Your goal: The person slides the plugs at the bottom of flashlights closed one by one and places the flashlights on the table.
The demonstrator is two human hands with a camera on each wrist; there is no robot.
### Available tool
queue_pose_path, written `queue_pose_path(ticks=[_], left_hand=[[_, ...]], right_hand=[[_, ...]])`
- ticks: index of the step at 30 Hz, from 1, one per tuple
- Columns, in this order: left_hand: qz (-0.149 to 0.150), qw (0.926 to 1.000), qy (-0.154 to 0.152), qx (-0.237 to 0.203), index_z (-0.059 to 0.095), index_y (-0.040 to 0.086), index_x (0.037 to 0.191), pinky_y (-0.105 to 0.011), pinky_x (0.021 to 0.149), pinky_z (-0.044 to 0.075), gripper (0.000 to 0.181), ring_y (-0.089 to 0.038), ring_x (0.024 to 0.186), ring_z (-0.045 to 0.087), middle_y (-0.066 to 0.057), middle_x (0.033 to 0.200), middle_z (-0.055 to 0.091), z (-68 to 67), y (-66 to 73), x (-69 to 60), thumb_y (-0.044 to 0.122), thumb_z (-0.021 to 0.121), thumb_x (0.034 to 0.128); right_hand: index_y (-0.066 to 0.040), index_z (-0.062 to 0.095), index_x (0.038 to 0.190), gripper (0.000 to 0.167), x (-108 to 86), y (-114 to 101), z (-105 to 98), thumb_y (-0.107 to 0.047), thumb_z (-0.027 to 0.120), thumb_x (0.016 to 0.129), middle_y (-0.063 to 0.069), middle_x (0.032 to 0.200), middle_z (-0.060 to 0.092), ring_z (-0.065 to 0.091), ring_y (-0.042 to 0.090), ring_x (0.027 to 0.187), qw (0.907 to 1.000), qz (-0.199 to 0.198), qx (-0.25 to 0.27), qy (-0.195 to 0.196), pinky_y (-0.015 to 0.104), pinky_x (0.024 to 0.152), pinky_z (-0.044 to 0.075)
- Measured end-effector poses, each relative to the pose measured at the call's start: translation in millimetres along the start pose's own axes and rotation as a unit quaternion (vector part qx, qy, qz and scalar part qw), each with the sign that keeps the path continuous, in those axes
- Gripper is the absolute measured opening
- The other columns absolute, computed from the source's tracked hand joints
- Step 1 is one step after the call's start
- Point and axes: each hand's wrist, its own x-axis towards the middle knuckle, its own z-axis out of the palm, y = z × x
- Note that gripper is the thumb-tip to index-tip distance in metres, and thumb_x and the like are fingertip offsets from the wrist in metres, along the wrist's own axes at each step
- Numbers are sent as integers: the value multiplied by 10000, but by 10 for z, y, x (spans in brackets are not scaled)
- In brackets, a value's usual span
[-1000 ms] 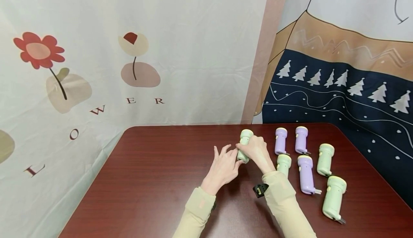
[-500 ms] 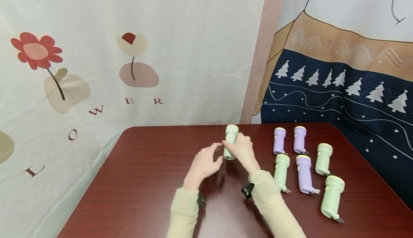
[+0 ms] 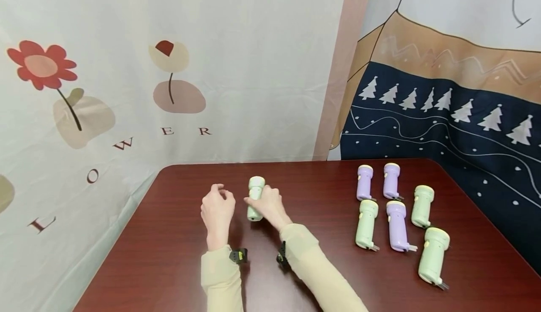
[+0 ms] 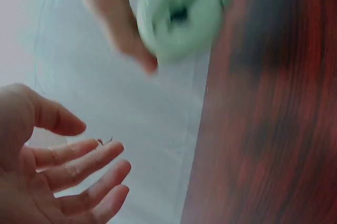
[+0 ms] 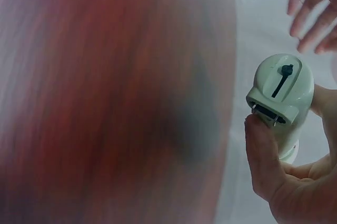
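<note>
Near: pale sleeves (image 3: 221, 274). Then R hand (image 3: 270, 205), thumb & fingers curled round grn flashlt (image 3: 255, 201), which is over mid tbl (image 3: 169, 265): plug end twd person, wide head away, long axis approx. near-to-far; exact tilt can't tell. L hand (image 3: 217, 211) just L of it, apart, fingers loosely bent, holds nothing. Farther back R: 2 purple flashlts (image 3: 391, 181). Behind: flower-print curtain (image 3: 253, 67).

At lower centre, the bare left hand (image 3: 217, 211) has loosely bent fingers (image 4: 81, 168); the bare right hand (image 3: 270, 206) curls, gripping.
</note>
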Motion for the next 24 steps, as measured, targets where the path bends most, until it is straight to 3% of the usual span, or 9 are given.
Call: queue_pose_path(ticks=[5, 11, 24], left_hand=[[-346, 9993, 128, 11, 632, 36, 1114, -534, 702, 483, 306, -445, 848, 640, -156, 969, 717, -51, -64, 5, 165, 497, 871], [-546, 9983, 226, -12, 653, 34, 1062, -540, 709, 479, 279, -459, 848, 635, -168, 933, 716, -76, -96, -6, 155, 506, 859], [-577, 9983, 58, 52, 651, 38, 1088, -537, 750, 480, 295, -443, 904, 637, -134, 981, 720, -75, -106, 7, 163, 500, 867]], right_hand=[[0, 590, 949, 484, -20, -156, 281, -416, 748, 761, 90, 767, 593, 604, 208, 636, 9994, 101, -15, -343, 282, 533, 482], [13, 578, 944, 484, -87, -212, 444, -400, 749, 757, 126, 795, 574, 586, 219, 633, 9990, -36, -206, -391, 290, 539, 473], [-8, 610, 862, 469, -142, -239, 548, -432, 762, 731, 114, 754, 620, 651, 287, 656, 9940, -470, -991, 23, 341, 530, 515]])
